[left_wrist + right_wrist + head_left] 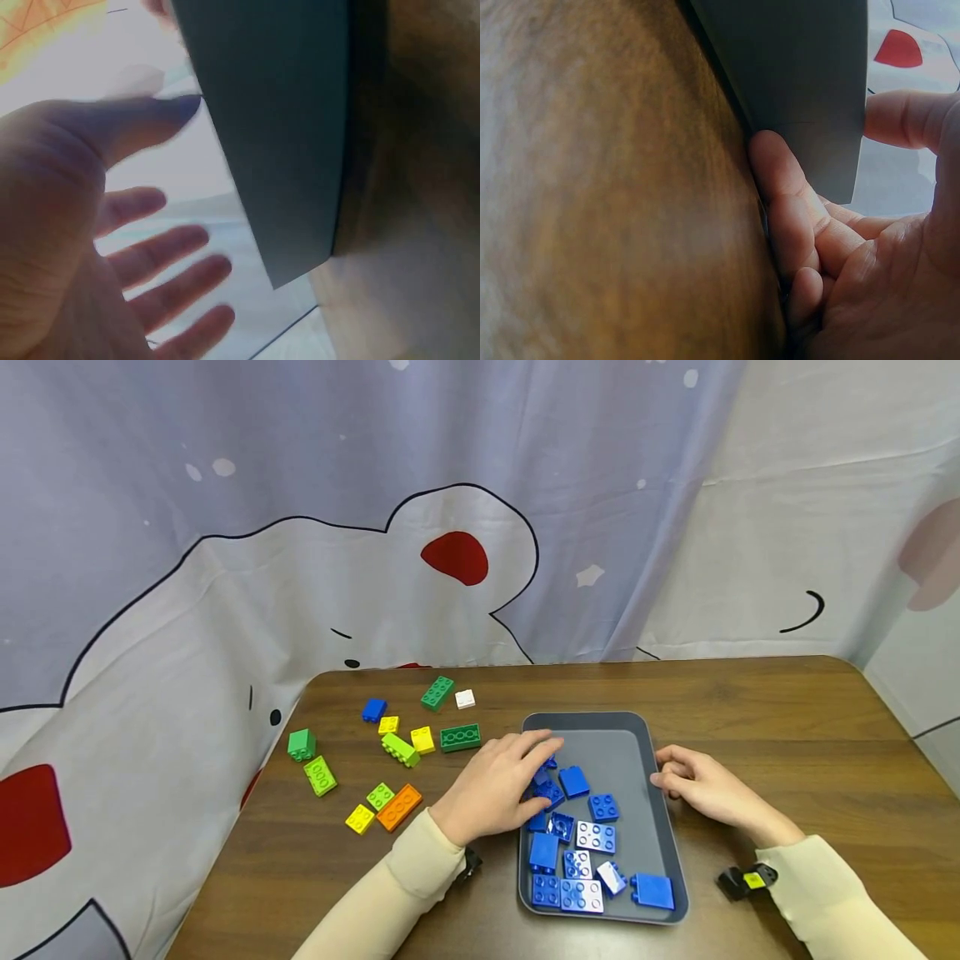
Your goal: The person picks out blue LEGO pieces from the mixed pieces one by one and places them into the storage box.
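A grey rectangular tray (618, 756) holds several blue toy bricks (573, 782), mostly along its left side and near end. Over the tray's left rim reaches my left hand (491, 785), its fingers spread above the bricks and hiding some of them. The left wrist view shows that hand (127, 225) with nothing between thumb and fingers, beside the tray's outer wall (277, 150). At the tray's right edge, my right hand (701, 787) grips the wall. In the right wrist view its thumb touches the rim and curled fingers (787, 225) lie against the outer wall (802, 75).
Left of the tray, loose bricks lie scattered on the wooden table (780, 710): an orange one (399, 807), a dark green one (460, 737), a white one (465, 699), a blue one (374, 710) and several yellow and lime ones. A patterned curtain (300, 593) hangs behind the table.
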Available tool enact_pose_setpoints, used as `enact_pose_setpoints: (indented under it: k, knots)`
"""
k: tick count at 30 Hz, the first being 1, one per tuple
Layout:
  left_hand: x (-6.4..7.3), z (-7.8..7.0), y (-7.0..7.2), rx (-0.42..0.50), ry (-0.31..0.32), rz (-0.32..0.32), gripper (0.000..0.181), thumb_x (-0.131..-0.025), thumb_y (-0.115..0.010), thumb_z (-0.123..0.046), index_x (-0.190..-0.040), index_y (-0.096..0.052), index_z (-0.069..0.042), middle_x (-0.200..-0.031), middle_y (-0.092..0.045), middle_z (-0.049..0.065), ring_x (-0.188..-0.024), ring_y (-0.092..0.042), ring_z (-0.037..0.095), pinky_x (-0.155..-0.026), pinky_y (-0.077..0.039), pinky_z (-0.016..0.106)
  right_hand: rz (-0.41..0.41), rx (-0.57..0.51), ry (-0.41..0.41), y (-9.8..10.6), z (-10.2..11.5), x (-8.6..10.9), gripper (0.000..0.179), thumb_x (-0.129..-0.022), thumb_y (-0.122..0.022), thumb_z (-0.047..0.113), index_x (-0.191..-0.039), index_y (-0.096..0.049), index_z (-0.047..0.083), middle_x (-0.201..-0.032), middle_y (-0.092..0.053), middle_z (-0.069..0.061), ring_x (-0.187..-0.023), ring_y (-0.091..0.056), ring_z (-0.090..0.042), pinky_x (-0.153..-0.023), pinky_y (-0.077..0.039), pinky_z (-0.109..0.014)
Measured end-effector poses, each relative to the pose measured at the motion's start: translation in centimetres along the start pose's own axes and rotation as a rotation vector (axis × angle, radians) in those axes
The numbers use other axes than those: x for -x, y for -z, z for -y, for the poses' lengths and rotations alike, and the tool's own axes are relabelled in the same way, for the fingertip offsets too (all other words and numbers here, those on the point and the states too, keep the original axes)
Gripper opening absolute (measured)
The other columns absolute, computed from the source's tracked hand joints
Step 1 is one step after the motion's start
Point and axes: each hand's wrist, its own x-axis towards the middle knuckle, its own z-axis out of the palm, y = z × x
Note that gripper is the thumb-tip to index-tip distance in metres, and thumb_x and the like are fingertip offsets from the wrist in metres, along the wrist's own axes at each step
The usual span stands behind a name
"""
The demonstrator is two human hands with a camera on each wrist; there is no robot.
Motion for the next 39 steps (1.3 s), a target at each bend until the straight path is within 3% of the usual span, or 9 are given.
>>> enact_pose_setpoints:
  k: [3,6,12,24,29,35,39]
  knots:
    - [0.1,0.3,0.3,0.011,0.031,0.005,0.092,-0.089,-0.075,-0.057,-0.163,-0.033,-0.021,-0.168,-0.035,0.008,-0.149,-0.045,0.028,-0.120,-0.040,0.050,0.001,0.005,-0.002,0.0,0.1,0.0,0.037,-0.102,-0.063,0.020,-0.127,-0.057,-0.007,-0.074,-0.058,-0.001,-0.068,-0.054,-0.008,-0.062,-0.040,-0.024]
    - [0.3,0.8,0.7,0.024,0.053,-0.009,0.097,-0.087,-0.074,-0.062,-0.164,-0.031,-0.021,-0.170,-0.030,0.009,-0.153,-0.039,0.030,-0.123,-0.036,0.052,0.001,0.006,0.000,0.0,0.1,0.0,0.037,-0.102,-0.063,0.020,-0.127,-0.057,-0.007,-0.074,-0.058,-0.001,-0.067,-0.054,-0.008,-0.062,-0.040,-0.025]
    - [0.6,2.4,1.4,0.024,0.092,-0.049,0.096,-0.086,-0.074,-0.064,-0.162,-0.035,-0.019,-0.169,-0.033,0.011,-0.152,-0.040,0.034,-0.122,-0.036,0.055,-0.003,0.010,0.004,-0.1,-0.1,0.0,0.036,-0.102,-0.063,0.019,-0.125,-0.057,-0.007,-0.074,-0.058,-0.001,-0.068,-0.055,-0.009,-0.063,-0.040,-0.024]
    - [1.8,7.3,2.7,0.094,0.277,-0.080,0.090,-0.089,-0.076,-0.055,-0.161,-0.037,-0.017,-0.167,-0.036,0.012,-0.149,-0.042,0.037,-0.117,-0.039,0.064,0.003,-0.008,0.014,-0.2,0.2,0.0,0.035,-0.102,-0.063,0.018,-0.126,-0.057,-0.007,-0.074,-0.057,0.002,-0.067,-0.053,-0.008,-0.061,-0.040,-0.025]
    - [2.6,9.6,3.1,0.108,0.349,-0.072,0.085,-0.092,-0.073,-0.052,-0.160,-0.038,-0.016,-0.167,-0.035,0.014,-0.149,-0.041,0.041,-0.115,-0.038,0.068,0.000,-0.007,0.000,0.0,0.0,0.1,0.035,-0.102,-0.063,0.019,-0.126,-0.057,-0.006,-0.074,-0.057,0.000,-0.067,-0.053,-0.007,-0.061,-0.040,-0.024]
    - [4.2,12.5,2.8,0.106,0.393,-0.064,0.076,-0.096,-0.071,-0.043,-0.159,-0.040,-0.012,-0.165,-0.037,0.018,-0.144,-0.045,0.044,-0.116,-0.039,0.064,0.007,-0.015,0.006,0.0,0.0,0.0,0.037,-0.102,-0.063,0.020,-0.128,-0.057,-0.007,-0.072,-0.056,-0.001,-0.065,-0.053,-0.010,-0.060,-0.041,-0.025]
    - [5.1,14.5,2.6,0.083,0.428,-0.022,0.072,-0.099,-0.068,-0.039,-0.158,-0.040,-0.010,-0.164,-0.038,0.019,-0.143,-0.046,0.045,-0.115,-0.041,0.064,0.005,-0.018,0.003,-0.1,-0.1,0.0,0.037,-0.102,-0.063,0.019,-0.128,-0.057,-0.006,-0.072,-0.056,-0.001,-0.064,-0.052,-0.010,-0.060,-0.041,-0.025]
